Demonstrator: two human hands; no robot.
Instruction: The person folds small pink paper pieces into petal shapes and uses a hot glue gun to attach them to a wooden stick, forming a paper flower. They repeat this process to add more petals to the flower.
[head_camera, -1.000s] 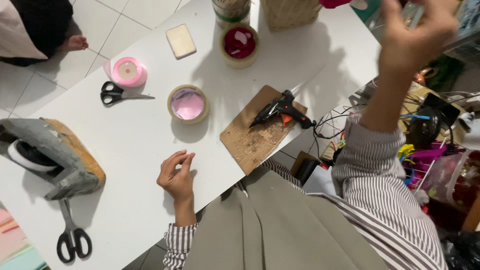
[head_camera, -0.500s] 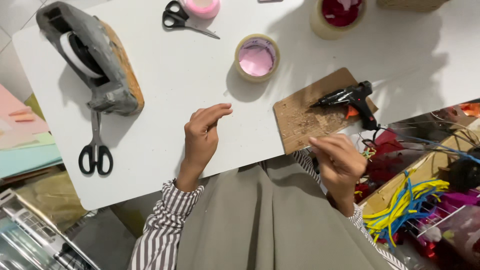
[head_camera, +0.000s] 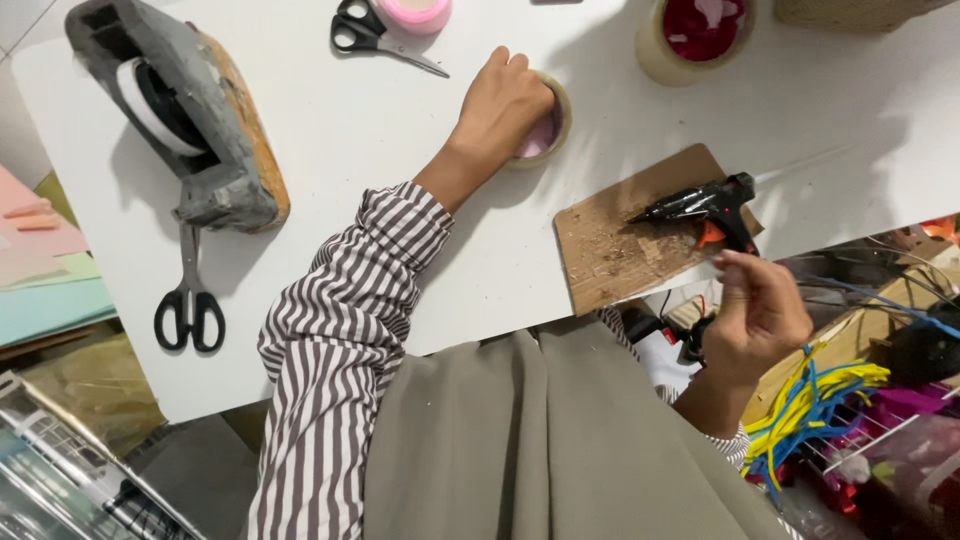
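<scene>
Tape roll: a pale roll of tape with a pink centre (head_camera: 545, 130) lies flat on the white table (head_camera: 400, 180), directly under the left hand (head_camera: 505, 100).
Left hand grip: fingers curled down over the roll's top and near rim, closed on it; the roll has not left the table.
Right hand grip: the right hand (head_camera: 760, 315) is off the table edge with fingers pinched together; whether anything thin sits between them, I cannot tell.
Just beyond the right fingertips: a black glue gun (head_camera: 700, 205) rests on a brown cardboard pad (head_camera: 620, 245), its nozzle toward the left hand.
Further from the left grip: small black scissors (head_camera: 375, 35) and a pink ribbon spool (head_camera: 415, 12) beyond the knuckles; a grey tape dispenser (head_camera: 190, 120) and a second pair of scissors (head_camera: 190, 300) out past the striped sleeve (head_camera: 350, 290).
Risk, roll: a top-only hold could let the roll slide on the smooth table.
Risk, glue gun: the right hand is near it; a brush could touch the nozzle or tip it off the pad.
Risk, sleeve: sweeping back, it could catch the pad's corner.
</scene>
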